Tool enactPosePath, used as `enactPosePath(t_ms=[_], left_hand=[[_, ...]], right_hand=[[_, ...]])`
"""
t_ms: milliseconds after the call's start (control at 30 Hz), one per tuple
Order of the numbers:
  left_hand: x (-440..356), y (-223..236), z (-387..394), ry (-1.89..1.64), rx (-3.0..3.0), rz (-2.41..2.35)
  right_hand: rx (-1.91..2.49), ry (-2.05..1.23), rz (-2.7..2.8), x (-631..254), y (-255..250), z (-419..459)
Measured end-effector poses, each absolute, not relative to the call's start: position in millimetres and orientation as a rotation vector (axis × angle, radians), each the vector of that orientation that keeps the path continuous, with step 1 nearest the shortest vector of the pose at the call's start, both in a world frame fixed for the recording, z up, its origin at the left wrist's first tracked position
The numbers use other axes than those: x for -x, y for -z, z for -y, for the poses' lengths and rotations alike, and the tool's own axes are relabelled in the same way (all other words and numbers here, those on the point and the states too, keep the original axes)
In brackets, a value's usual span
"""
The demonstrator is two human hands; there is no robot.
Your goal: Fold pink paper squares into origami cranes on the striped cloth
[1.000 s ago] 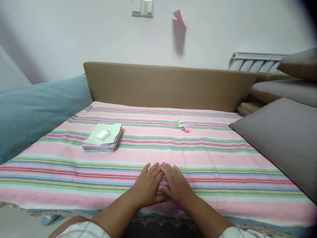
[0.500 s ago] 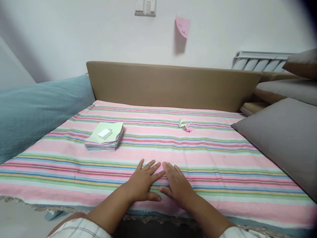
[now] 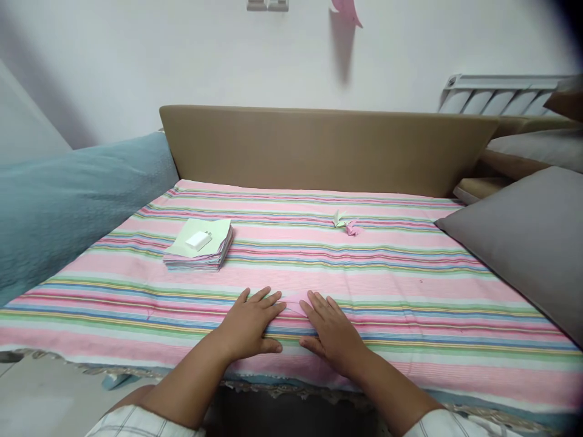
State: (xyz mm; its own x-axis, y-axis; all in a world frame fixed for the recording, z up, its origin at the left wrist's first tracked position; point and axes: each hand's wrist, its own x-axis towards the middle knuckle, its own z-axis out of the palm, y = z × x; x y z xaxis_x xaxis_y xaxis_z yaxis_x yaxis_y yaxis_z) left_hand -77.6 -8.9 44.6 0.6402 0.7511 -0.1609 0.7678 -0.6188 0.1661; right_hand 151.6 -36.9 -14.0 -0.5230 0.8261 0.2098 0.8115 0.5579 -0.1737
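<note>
Between my fingertips a pink sheet of paper lies on the striped cloth, partly covered by my hands. My left hand rests palm down at its left end, fingers spread. On the right end of the paper, my right hand lies flat with its fingers extended and thumb apart. Farther back on the cloth are two small folded paper figures, a pale green one and a pink one, close together. To the left stands a stack of paper, with a white charger plug on top.
The striped cloth covers the seat up to a brown backrest. Grey cushions are at the right, a blue-covered armrest at the left. A pink note hangs on the wall.
My hands have moved apart, my left hand shifting left, so more of the pink paper shows between them. The view has tilted slightly downward.
</note>
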Motion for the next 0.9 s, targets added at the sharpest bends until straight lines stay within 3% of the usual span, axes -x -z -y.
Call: enactPosePath(t_ms=[600,733,900], left_hand=[[75,-59,0,-0.132,-2.691,-1.551],[53,-46,9,-0.362,-2.803,-1.232],[37,-27,15,-0.311,-2.836,-1.108]], right_hand=[[1.37,-0.074,2.519,-150,14,36],[1.403,-0.109,2.506,-149,14,37],[1.423,-0.097,2.555,-150,12,38]])
